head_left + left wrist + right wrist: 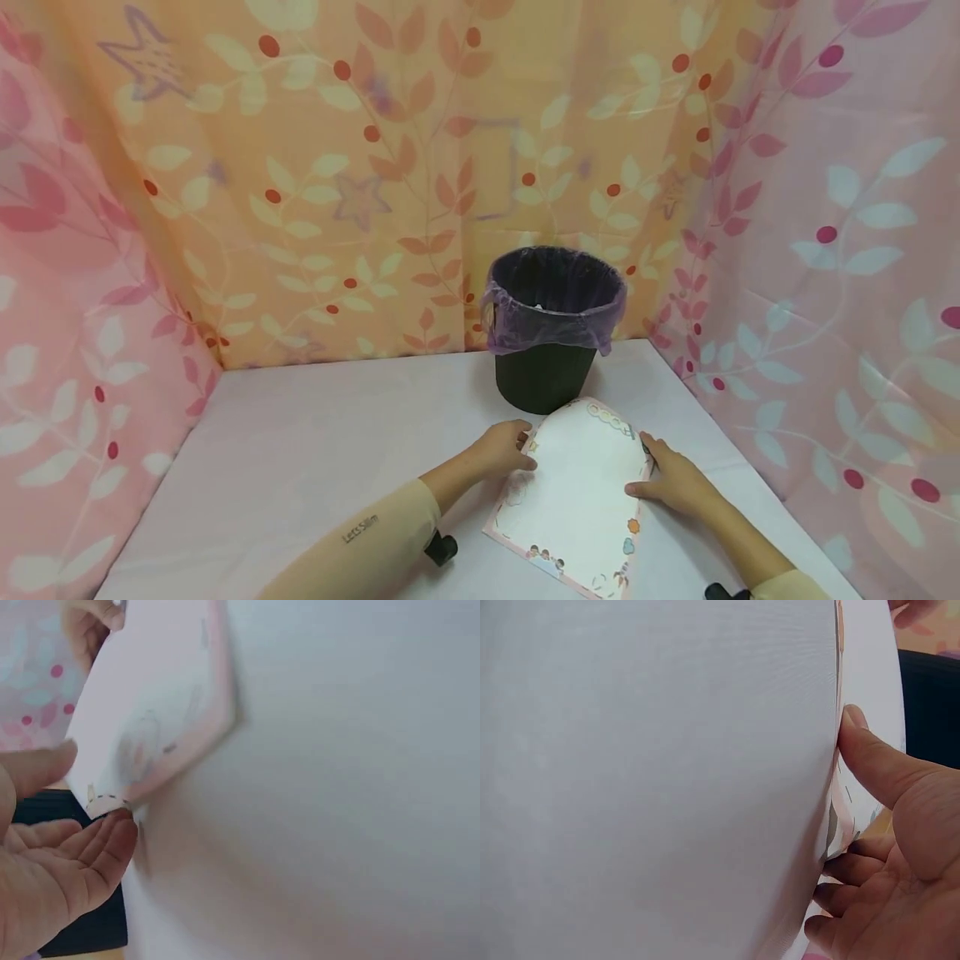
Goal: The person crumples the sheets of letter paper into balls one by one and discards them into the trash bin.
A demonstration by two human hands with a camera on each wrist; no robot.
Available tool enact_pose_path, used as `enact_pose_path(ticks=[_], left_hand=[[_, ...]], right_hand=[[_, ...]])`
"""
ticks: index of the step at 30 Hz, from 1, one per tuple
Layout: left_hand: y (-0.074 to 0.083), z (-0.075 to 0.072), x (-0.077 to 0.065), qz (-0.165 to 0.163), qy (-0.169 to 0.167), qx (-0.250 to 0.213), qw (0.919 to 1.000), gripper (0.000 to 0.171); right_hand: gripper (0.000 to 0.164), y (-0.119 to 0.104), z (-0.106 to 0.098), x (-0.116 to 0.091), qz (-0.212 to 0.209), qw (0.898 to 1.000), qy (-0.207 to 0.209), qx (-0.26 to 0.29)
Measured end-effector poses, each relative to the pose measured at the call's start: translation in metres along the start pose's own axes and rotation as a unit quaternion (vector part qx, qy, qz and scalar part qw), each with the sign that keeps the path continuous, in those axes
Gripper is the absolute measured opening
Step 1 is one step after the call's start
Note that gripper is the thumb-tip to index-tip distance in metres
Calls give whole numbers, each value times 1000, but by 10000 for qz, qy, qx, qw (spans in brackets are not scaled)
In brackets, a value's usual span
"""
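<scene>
A white sheet of paper (577, 492) with a pink border and small cartoon prints is held between both hands, its far end curving upward in front of the bin. My left hand (501, 450) grips the sheet's left edge; in the left wrist view, the left hand's fingers (105, 851) lie under a corner with the thumb above. On the opposite edge, my right hand (678, 479) pinches the paper, thumb on the printed face. Seen from the right wrist, the right thumb (877, 761) presses near the edge while the other fingers curl at its underside.
Just beyond the sheet stands a black bin (543, 379) lined with a purple plastic bag (551, 329). A white cloth covers the table (322, 450). Patterned curtains (337, 183) close off the back and both sides.
</scene>
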State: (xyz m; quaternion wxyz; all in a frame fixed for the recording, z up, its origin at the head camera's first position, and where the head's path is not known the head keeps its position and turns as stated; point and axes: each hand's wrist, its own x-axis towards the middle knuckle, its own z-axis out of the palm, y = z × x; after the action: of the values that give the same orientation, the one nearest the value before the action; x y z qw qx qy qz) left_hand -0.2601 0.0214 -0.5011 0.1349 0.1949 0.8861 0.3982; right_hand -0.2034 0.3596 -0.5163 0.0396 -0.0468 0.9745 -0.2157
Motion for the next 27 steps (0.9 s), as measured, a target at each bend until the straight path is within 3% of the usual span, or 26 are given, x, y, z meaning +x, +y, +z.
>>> enact_pose_path(ticks=[4, 7, 12, 18, 22, 27], left_hand=[[5, 2, 12, -265, 335, -595, 9973, 59], [8, 3, 15, -301, 541, -728, 9954, 55], [14, 5, 13, -135, 682, -702, 9951, 39], [14, 4, 5, 149, 749, -812, 9938, 27], [14, 0, 2, 315, 848, -899, 9918, 26], [15, -6, -1, 564, 1050, -1019, 9876, 21]], right_hand=[[121, -1, 2, 2, 41, 9999, 50, 78], [123, 0, 3, 2, 45, 9999, 94, 104], [126, 5, -3, -1, 168, 9993, 101, 328], [121, 10, -14, -2, 358, 9936, 93, 1066], [108, 12, -20, -4, 541, 9808, 234, 1858], [87, 15, -22, -3, 547, 9477, 205, 3139]])
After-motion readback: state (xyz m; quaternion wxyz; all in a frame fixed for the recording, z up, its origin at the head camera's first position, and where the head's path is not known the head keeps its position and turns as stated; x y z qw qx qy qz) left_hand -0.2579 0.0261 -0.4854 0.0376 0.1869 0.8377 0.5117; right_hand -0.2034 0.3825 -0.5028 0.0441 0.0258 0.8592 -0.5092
